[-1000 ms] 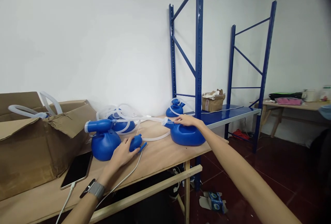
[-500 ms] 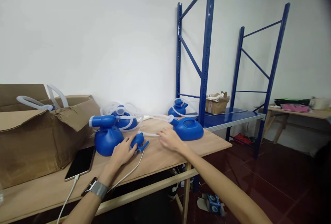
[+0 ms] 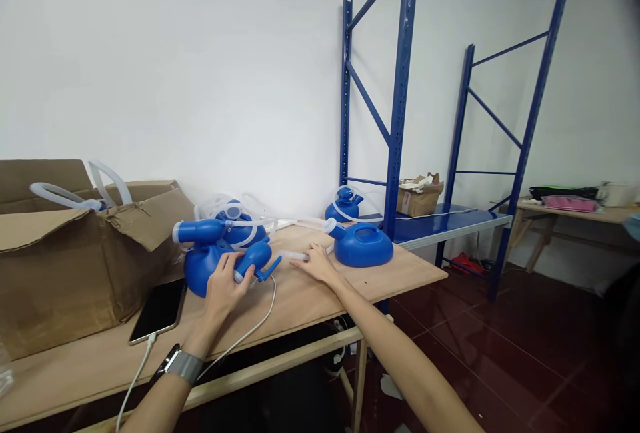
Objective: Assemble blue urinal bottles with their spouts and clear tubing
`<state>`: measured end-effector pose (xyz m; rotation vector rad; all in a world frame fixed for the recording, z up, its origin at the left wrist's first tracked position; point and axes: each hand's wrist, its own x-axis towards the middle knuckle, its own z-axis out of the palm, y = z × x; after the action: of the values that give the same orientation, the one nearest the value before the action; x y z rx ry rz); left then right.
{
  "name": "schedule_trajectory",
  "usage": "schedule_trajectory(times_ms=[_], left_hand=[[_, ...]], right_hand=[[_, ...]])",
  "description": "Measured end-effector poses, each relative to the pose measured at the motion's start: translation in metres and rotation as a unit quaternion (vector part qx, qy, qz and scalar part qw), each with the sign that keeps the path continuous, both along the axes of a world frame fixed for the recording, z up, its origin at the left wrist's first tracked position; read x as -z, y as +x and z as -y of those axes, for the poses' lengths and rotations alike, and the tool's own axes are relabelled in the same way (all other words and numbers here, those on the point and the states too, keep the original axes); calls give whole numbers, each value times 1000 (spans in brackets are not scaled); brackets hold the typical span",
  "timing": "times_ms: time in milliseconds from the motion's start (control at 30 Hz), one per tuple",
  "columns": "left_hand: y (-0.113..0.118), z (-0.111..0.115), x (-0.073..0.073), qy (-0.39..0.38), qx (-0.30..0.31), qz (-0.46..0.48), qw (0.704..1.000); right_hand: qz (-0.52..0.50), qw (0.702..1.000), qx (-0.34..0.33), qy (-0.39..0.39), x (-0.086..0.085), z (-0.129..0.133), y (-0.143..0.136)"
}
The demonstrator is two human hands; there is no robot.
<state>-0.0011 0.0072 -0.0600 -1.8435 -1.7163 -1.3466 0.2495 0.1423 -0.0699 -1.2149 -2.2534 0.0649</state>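
My left hand [image 3: 225,284] is closed round a blue urinal head [image 3: 257,255], a bulb-shaped plastic piece with a small lever arm on its right side. It is tilted just above the table, in front of a blue urinal bottle [image 3: 197,271] that has a cylindrical head on top. Between the fingers of my right hand [image 3: 319,263] is the end of a clear plastic tube [image 3: 294,255], pointing left towards the blue piece but apart from it. Right of that hand, a low blue urinal bottle [image 3: 367,249] with a moulded handle rests on the table.
An open cardboard box [image 3: 60,279] with tubing stands at the left. A phone [image 3: 158,311] on a white cable [image 3: 253,329] lies beside it. More blue bottles [image 3: 345,207] with coiled tubes sit at the back. A blue metal rack [image 3: 400,106] rises behind the table [image 3: 400,278].
My left hand has raised and tilted the blue urinal head, moving it slightly left. The clear tube's end now shows in my right hand's fingers, turned towards that piece.
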Motion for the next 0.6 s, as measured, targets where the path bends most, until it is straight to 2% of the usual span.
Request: schedule_trajectory(times_ms=[100, 200, 367, 600], left_hand=[[-4, 0, 2, -6, 81, -24, 996], [-5, 2, 4, -4, 117, -47, 992], [-5, 4, 4, 38, 157, -48, 986], [-5, 1, 1, 13, 164, -15, 986]], right_hand=[[7, 998, 59, -11, -2, -4, 5], [28, 996, 80, -27, 2, -9, 5], [36, 997, 68, -29, 12, -11, 4], [34, 999, 36, -11, 14, -13, 7]])
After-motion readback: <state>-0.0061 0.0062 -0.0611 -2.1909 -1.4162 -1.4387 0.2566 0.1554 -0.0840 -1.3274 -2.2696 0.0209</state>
